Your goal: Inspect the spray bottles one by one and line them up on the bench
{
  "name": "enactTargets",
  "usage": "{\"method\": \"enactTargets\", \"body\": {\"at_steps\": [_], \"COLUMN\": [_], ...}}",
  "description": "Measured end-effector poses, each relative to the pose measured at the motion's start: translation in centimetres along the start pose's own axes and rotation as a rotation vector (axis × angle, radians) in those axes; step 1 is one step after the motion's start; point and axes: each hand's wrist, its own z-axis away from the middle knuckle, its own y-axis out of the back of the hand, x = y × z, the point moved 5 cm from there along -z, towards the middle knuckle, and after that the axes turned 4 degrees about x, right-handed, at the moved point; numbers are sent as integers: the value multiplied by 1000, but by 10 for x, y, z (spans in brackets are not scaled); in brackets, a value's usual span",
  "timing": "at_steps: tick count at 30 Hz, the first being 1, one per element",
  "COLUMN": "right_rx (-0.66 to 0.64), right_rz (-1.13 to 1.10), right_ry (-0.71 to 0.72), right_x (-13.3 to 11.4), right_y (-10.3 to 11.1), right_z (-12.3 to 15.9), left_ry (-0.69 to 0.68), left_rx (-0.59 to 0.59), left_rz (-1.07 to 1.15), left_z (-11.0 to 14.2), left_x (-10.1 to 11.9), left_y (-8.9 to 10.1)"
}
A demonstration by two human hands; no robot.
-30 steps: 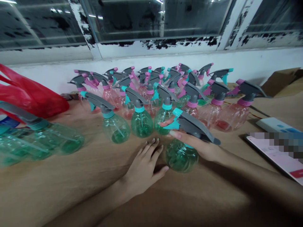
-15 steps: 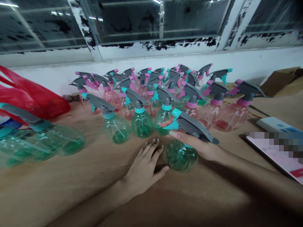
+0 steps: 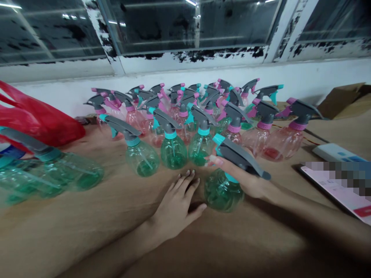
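My right hand (image 3: 243, 175) is wrapped round the neck of a green spray bottle (image 3: 223, 193) with a grey head and a turquoise nozzle and collar. Its fingers lie over the trigger, which they mostly hide; the nozzle points left and away from me. Flat on the wooden table (image 3: 139, 216), with fingers stretched out, rests my left hand (image 3: 181, 204), just left of that bottle and holding nothing. Beyond my hands stand three more green spray bottles: one at the left (image 3: 142, 158), a middle one (image 3: 174, 150) and a right one (image 3: 199, 148).
Several pink spray bottles (image 3: 285, 141) crowd the table toward the wall, with a few green ones among them. More green bottles (image 3: 84, 170) stand at the left by a red plastic bag (image 3: 43, 119). On the right are a tablet-like screen (image 3: 333, 189), a white box (image 3: 339, 152) and a cardboard box (image 3: 342, 100).
My right fingers have curled in over the trigger, which showed clearly before. The held bottle has shifted very slightly right. My left hand has stayed in place.
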Motion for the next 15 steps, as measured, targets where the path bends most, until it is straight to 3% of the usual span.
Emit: {"method": "enactTargets", "body": {"at_steps": [6,15], "right_rx": [3,0], "right_rz": [-158,-237], "right_ry": [-71,-39], "right_x": [9,7], "right_y": [-4,-5], "right_z": [-1,1], "left_ry": [8,3], "left_rx": [-8,4], "left_rz": [1,7], "left_z": [0,0], "left_x": [-1,0], "left_y": [0,0]}}
